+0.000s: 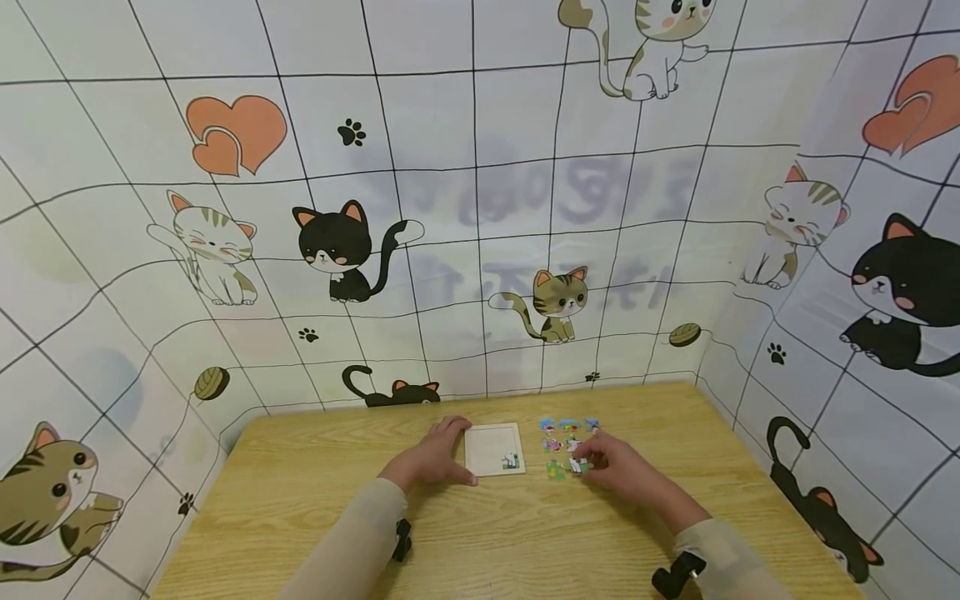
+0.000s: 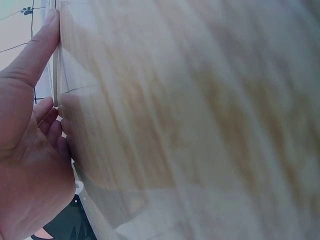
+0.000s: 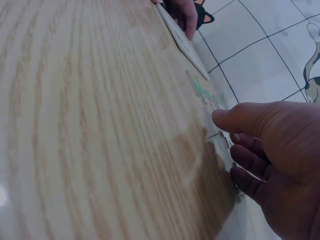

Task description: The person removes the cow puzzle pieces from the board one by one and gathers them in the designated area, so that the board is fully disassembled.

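My left hand (image 1: 433,457) holds a square pale puzzle tray (image 1: 487,446) at its left side, with the thumb at the near corner and the fingers at the far one. A single piece (image 1: 511,461) with a white animal lies in the tray's near right corner. My right hand (image 1: 626,473) is over the near right of the loose puzzle pieces (image 1: 556,470), thumb and fingers parted around a piece with a white figure (image 1: 577,466). In the right wrist view the thumb (image 3: 240,119) reaches over pieces (image 3: 200,91) and hides the index fingertip.
The loose pieces lie in rough rows right of the tray on a wooden table (image 1: 480,533). White cat-print cloth walls (image 1: 465,333) stand behind the table and along its sides. A black band (image 1: 678,573) is on each wrist.
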Available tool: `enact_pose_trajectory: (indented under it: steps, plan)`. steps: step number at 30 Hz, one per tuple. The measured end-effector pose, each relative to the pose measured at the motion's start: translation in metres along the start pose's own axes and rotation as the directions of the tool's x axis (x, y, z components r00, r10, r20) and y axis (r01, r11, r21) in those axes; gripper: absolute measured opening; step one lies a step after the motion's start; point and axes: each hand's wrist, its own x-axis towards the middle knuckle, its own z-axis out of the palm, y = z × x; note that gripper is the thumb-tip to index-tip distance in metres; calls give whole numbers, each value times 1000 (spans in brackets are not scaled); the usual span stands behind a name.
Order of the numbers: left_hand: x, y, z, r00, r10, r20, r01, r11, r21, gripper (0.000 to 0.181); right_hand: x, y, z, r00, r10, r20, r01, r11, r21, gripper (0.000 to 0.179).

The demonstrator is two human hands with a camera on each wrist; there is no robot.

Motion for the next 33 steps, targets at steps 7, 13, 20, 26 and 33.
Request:
enact_pose_trajectory:
  steps: [7,13,20,26,33]
  plan:
    - [-1,3,-1,1000,-6,7,7,1000,-11,110,-1,5,2,1000,-26,-4,26,999,-42,24]
    - [-3,5,-3,1000,-10,6,10,1000,-13,110,-1,6,2,1000,-10,12,11,998,-58,23]
    - [-4,8,-3,1000,-7,3,7,1000,-21,110,-1,4,0,999,0,39,2,999,-49,24]
    - [-4,6,-3,1000,-2,3,2,1000,-20,111,-1,3,-2,999,-18,49,21,999,-49,24]
    - [-1,3,-2,1000,-10,10,10,1000,-3,111,-1,2,-2,999,-8,46,11,998,-65,24]
